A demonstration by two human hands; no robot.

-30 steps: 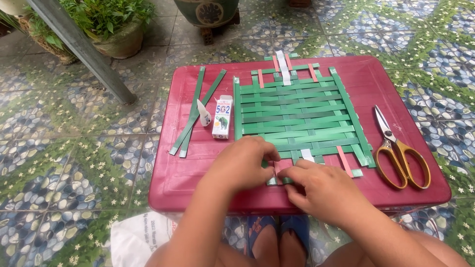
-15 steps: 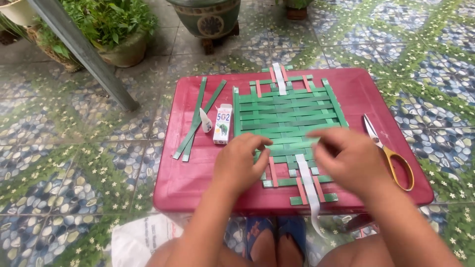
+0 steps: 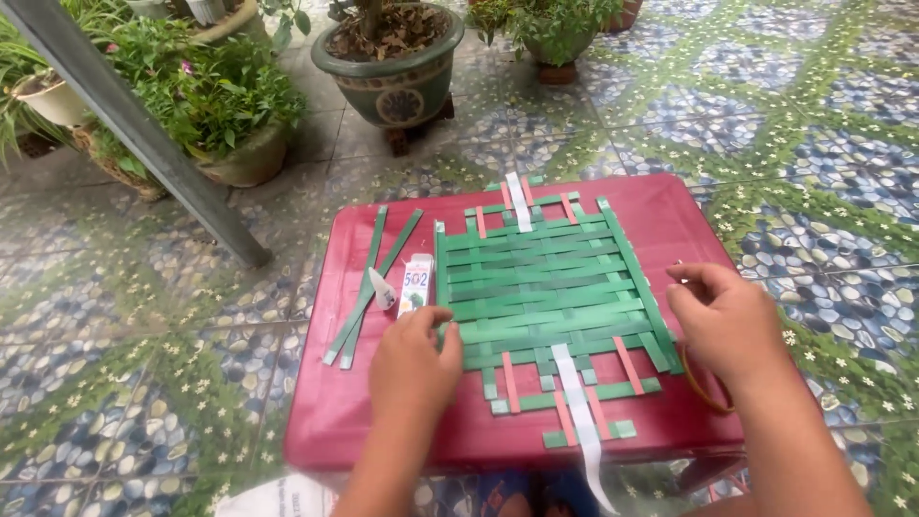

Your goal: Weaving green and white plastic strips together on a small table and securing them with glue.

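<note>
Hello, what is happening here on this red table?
A person sits at a low red table and works on a flat mat woven from green strips, with some pink strips and one white strip running through it. The left hand rests on the mat's left edge. The right hand is over the scissors at the right edge, mostly hiding them. A small glue tube and spare green strips lie left of the mat.

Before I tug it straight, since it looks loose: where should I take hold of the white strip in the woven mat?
Probably at the white strip's free tail, which hangs past the near edge of the red table. Pinch its flat faces from the near side. Higher up it is threaded through the green woven mat.
</note>
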